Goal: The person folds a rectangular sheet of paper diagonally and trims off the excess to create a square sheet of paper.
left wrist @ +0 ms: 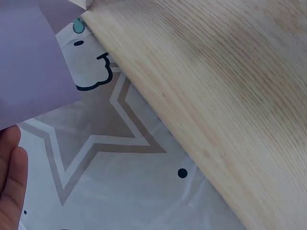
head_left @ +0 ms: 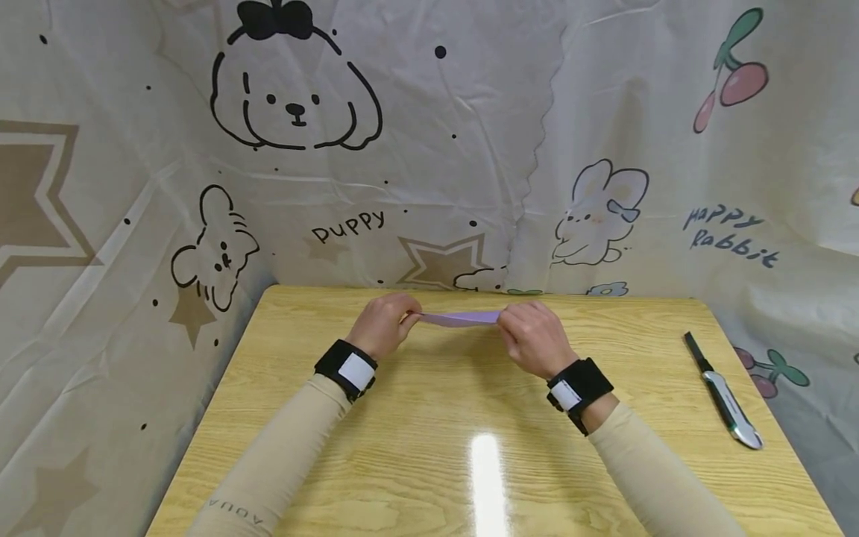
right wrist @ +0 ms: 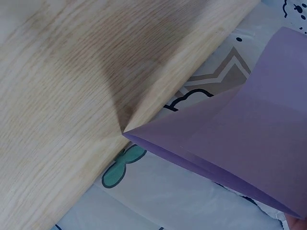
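In the head view, the left hand and the right hand pinch opposite ends of a purple paper, fingers curled and closed on it. The paper stretches between them near the far edge of the worktop, seen almost edge-on. A knife lies well apart on the right side of the worktop. Printed cloth hangs behind.

In the left wrist view, the paper fills the upper left corner, with fingers of the left hand at its lower edge.

In the right wrist view, layers of the paper meet at a pointed corner beside the worktop's edge; only a sliver of the right hand shows, lower right.
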Motion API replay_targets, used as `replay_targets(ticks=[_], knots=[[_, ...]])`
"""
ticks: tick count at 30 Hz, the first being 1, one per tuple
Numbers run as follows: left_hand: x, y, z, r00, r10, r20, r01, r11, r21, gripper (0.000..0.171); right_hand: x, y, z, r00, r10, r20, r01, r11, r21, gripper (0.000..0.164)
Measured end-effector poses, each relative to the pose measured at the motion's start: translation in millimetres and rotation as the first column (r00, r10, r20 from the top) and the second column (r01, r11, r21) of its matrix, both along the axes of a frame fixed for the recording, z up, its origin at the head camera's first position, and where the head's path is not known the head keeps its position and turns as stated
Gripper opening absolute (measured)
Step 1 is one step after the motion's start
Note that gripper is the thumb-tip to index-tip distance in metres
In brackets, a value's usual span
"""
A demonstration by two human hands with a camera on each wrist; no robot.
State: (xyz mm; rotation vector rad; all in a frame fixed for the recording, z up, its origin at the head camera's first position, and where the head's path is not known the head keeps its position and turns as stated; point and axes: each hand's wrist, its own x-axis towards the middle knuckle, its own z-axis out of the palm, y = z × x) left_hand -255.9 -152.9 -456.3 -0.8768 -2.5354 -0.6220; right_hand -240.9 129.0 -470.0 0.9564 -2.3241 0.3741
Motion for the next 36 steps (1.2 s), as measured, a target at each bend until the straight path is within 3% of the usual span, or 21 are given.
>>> replay_targets(ticks=[4,8,13,21,28,36], knots=[[-1.2,0.5,-0.2,1.000,-0.012,-0.028,0.012,1.000,-0.003,0.005,-0.3,-0.1,-0.1,1.000,-0.003,-0.001,0.003,1.000,0.001,0.012],[-0.8,8.8,0.0,0.995,-0.009,-0.100,0.004,0.999,-0.051,0.004,-0.4,-2.5,-1.3,1.000,-0.001,-0.010,0.000,1.000,-0.004,0.011],[3.4,31.8,1.2,0.982,-0.078,-0.170,0.062,0.993,-0.101,0.006,-0.7,-11.7,-0.9,0.999,0.036,-0.033,-0.036,0.999,0.008,0.011],[6.7,41.7,1.7,0.979,-0.071,-0.190,0.061,0.996,-0.058,0.008,-0.7,-16.6,-0.5,0.997,0.049,-0.054,-0.048,0.999,0.021,0.011],[6.2,40.6,3.7,0.976,-0.116,-0.186,0.107,0.993,-0.057,0.009,0.1,-17.4,0.4,0.997,0.059,-0.044,-0.058,0.998,0.024,0.010],[8.2,54.0,1.7,0.962,-0.135,-0.236,0.113,0.988,-0.103,0.012,1.3,-23.1,5.6,0.994,0.084,-0.070,-0.084,0.996,-0.002,0.005]])
